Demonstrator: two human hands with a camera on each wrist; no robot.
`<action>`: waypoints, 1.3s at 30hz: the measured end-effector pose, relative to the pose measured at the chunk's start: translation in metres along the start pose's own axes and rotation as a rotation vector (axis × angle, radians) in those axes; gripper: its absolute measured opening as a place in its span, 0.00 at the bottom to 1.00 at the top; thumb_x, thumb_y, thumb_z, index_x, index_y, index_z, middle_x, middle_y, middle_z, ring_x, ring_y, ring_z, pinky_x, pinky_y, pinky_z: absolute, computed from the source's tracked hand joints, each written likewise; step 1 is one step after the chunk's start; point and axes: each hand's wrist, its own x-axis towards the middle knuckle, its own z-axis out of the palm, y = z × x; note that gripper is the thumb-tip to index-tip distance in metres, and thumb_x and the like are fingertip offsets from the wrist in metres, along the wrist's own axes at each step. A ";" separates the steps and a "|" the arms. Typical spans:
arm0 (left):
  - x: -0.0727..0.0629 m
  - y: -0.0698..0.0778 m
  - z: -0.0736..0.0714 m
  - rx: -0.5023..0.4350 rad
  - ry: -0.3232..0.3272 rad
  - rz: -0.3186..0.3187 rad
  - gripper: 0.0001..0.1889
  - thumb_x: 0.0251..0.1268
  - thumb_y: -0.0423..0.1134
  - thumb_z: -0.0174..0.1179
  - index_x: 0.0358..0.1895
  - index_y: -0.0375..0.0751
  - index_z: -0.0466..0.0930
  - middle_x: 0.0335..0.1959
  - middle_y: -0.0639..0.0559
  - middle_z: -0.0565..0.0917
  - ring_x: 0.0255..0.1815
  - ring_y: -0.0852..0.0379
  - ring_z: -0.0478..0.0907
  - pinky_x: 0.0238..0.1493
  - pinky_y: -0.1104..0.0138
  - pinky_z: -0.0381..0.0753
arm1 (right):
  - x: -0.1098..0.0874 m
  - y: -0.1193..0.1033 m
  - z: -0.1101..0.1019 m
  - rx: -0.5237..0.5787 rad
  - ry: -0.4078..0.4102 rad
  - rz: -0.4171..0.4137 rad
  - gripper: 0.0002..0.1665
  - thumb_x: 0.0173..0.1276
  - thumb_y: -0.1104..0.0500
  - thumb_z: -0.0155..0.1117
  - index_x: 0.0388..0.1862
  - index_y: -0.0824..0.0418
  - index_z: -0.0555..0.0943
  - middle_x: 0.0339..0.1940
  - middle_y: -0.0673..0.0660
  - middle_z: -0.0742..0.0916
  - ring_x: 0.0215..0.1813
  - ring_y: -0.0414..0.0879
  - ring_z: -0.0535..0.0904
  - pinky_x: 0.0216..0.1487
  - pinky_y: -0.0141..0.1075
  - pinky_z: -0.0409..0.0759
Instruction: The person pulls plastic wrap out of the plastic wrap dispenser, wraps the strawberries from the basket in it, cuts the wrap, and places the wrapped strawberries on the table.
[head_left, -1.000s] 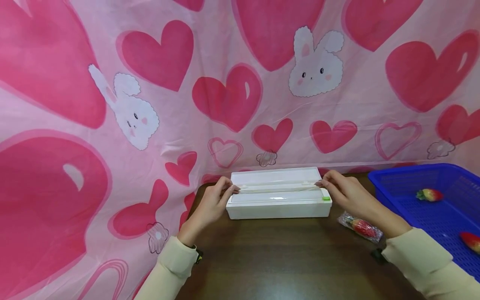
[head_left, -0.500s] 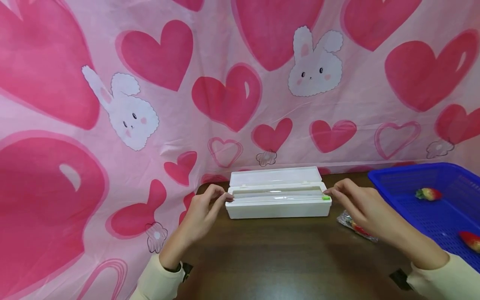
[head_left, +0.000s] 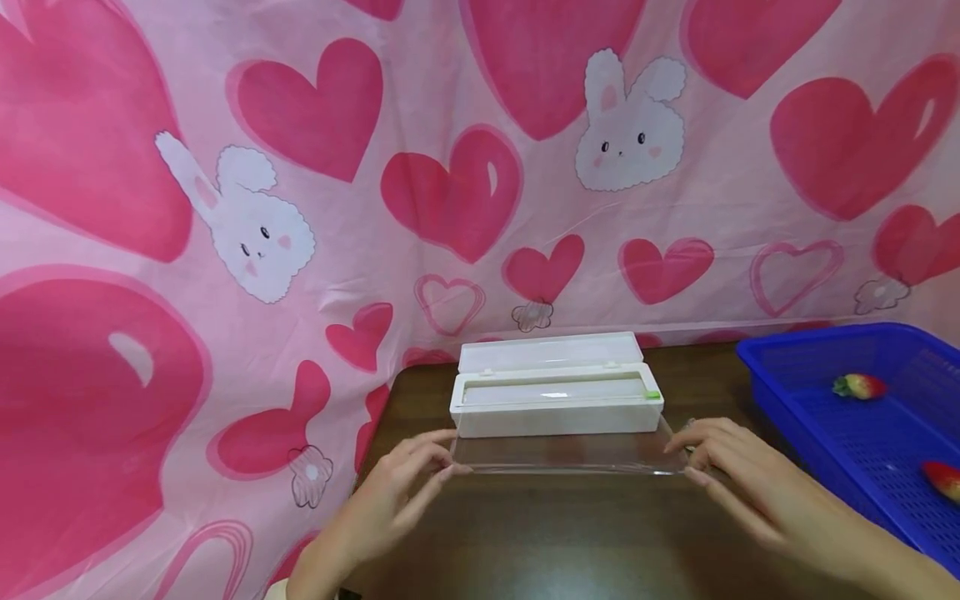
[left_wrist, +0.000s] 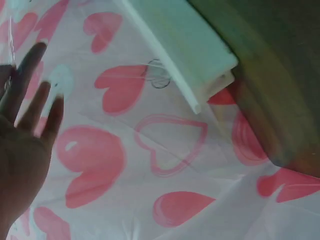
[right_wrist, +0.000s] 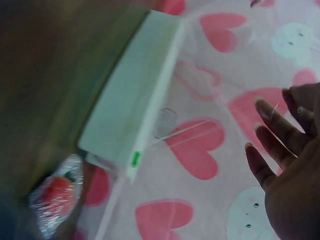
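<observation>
A clear sheet of cling film stretches out of a white cling film dispenser box, whose lid stands raised at the back. My left hand pinches the film's front left corner between thumb and fingers. At the front right corner, my right hand pinches the film the same way. Both hands are in front of the box, with the film taut between them. In the right wrist view, a strawberry wrapped in film lies beside the box; the right hand mostly hides it in the head view.
To the right stands a blue plastic basket holding a strawberry and another strawberry. A green slider sits at the box's right end. Behind the brown table hangs a pink cloth with hearts and rabbits.
Both hands have moved from the box's top toward the front, drawing the cling film out into a wide sheet. The box has stayed in place.
</observation>
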 end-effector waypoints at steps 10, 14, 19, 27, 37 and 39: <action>-0.029 0.002 0.018 0.068 -0.290 -0.016 0.06 0.74 0.40 0.62 0.48 0.58 0.82 0.43 0.71 0.84 0.45 0.70 0.79 0.50 0.69 0.79 | -0.043 0.005 0.034 -0.028 -0.247 -0.057 0.30 0.64 0.63 0.74 0.60 0.41 0.74 0.67 0.48 0.81 0.64 0.42 0.79 0.67 0.18 0.63; -0.032 -0.003 0.033 0.145 -0.375 0.070 0.05 0.71 0.39 0.64 0.41 0.57 0.80 0.37 0.71 0.80 0.39 0.73 0.75 0.47 0.74 0.76 | -0.052 0.012 0.044 0.092 -0.468 0.127 0.29 0.74 0.54 0.66 0.72 0.50 0.73 0.61 0.47 0.83 0.58 0.43 0.81 0.56 0.31 0.80; -0.032 -0.011 0.051 0.249 -0.419 0.115 0.08 0.67 0.38 0.67 0.34 0.56 0.77 0.30 0.70 0.74 0.31 0.73 0.71 0.42 0.76 0.73 | -0.059 0.013 0.052 0.203 -0.712 0.452 0.31 0.82 0.41 0.48 0.79 0.47 0.66 0.69 0.51 0.78 0.66 0.58 0.76 0.57 0.51 0.82; -0.030 -0.018 0.069 0.337 -0.507 0.144 0.05 0.64 0.40 0.70 0.30 0.55 0.86 0.29 0.67 0.78 0.28 0.72 0.73 0.37 0.77 0.74 | -0.067 0.021 0.071 -0.112 -0.677 0.060 0.26 0.80 0.42 0.54 0.68 0.53 0.78 0.67 0.52 0.82 0.60 0.64 0.80 0.49 0.55 0.84; -0.040 -0.011 0.061 0.247 -0.592 0.089 0.05 0.67 0.51 0.68 0.33 0.60 0.90 0.40 0.67 0.82 0.38 0.72 0.77 0.43 0.76 0.77 | -0.086 0.024 0.072 -0.377 -0.490 -0.374 0.27 0.73 0.33 0.58 0.51 0.52 0.87 0.52 0.53 0.88 0.51 0.45 0.84 0.44 0.40 0.82; -0.040 -0.011 0.060 0.226 -0.601 0.059 0.06 0.68 0.51 0.68 0.34 0.60 0.90 0.40 0.68 0.82 0.38 0.72 0.76 0.42 0.77 0.76 | -0.089 0.022 0.069 -0.389 -0.539 -0.347 0.31 0.75 0.31 0.53 0.53 0.53 0.87 0.52 0.51 0.88 0.52 0.44 0.84 0.44 0.40 0.82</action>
